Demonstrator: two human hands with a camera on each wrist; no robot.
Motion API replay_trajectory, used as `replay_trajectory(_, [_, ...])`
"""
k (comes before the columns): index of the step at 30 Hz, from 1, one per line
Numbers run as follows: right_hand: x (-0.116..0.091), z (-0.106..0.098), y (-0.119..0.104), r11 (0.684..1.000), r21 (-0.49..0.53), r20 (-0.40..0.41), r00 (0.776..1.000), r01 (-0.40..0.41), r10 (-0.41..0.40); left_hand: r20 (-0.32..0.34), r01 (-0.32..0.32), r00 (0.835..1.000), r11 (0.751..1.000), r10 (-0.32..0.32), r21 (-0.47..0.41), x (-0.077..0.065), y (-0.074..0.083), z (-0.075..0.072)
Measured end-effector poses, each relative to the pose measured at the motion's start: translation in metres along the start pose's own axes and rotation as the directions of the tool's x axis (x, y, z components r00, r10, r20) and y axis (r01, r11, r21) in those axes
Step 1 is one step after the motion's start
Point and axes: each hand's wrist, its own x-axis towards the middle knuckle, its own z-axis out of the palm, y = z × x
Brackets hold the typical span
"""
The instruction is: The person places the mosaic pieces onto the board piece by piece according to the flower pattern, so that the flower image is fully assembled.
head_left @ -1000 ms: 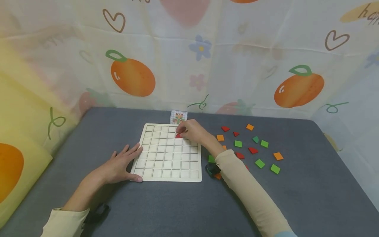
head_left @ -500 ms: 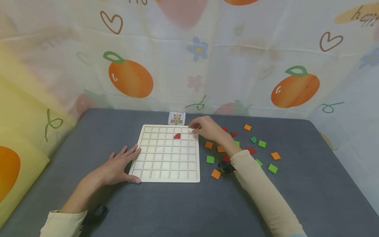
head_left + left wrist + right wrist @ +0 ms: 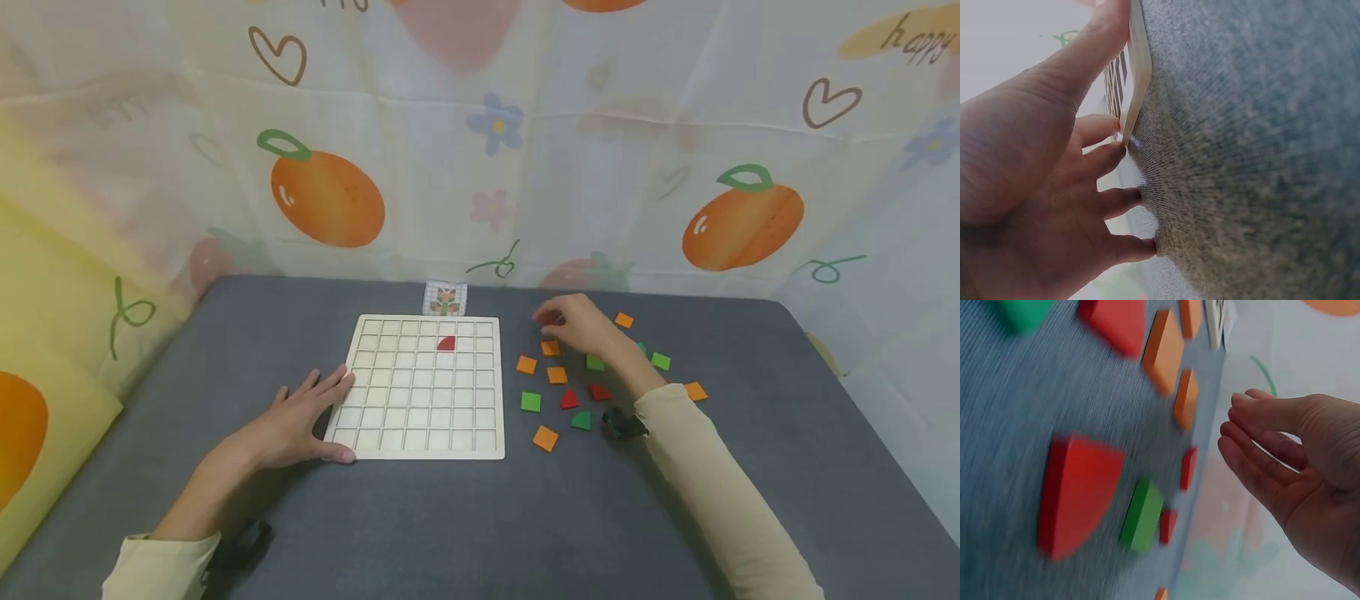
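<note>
A pale gridded board (image 3: 403, 417) lies on the dark grey table. One red quarter-round tile (image 3: 447, 343) sits in a cell of its upper part. My left hand (image 3: 296, 421) rests at the board's left edge with spread fingers; in the left wrist view, the thumb lies on the rim and other fingertips touch the cloth. Right of the board, my right hand (image 3: 585, 323) hovers over the far side of the scattered tiles. Its fingers are loosely bent, and the right wrist view shows nothing between them. The hand hides some tiles in the head view.
Orange square tiles (image 3: 545, 438), green square tiles (image 3: 531, 402), red tiles (image 3: 600, 392) and a dark green tile (image 3: 581, 420) lie loose right of the board. A small patterned card (image 3: 445, 299) stands behind the board. A printed curtain (image 3: 450, 167) hangs behind the table.
My right hand has let go of the red tile, leaving it in a board cell, and has moved right, off the board to above the loose tiles. The left hand stays at the board's edge.
</note>
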Motion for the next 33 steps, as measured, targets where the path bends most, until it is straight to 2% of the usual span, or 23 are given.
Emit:
replay_trajectory(12, [-0.026,-0.015,0.037,0.997,-0.013,-0.052,0.996,-0.078,0.077,0.008,-0.004,1.000,1.000,0.004,-0.004,-0.002,0.000,0.001])
replay_trajectory(18, [-0.035,-0.014,0.052,0.988,0.038,-0.062,0.987,-0.148,0.150,0.009,-0.002,1.000,1.000,0.001,0.010,-0.001,0.001,-0.001])
replay_trajectory(25, [-0.039,-0.008,0.056,0.985,0.075,-0.073,0.985,-0.153,0.159,0.011,-0.010,1.000,1.000,0.009,0.010,-0.002,0.001,-0.001])
replay_trajectory(33, [-0.040,-0.007,0.054,0.985,0.060,-0.096,0.981,-0.161,0.166,0.009,-0.012,1.000,1.000,0.012,0.017,-0.001,0.000,-0.001])
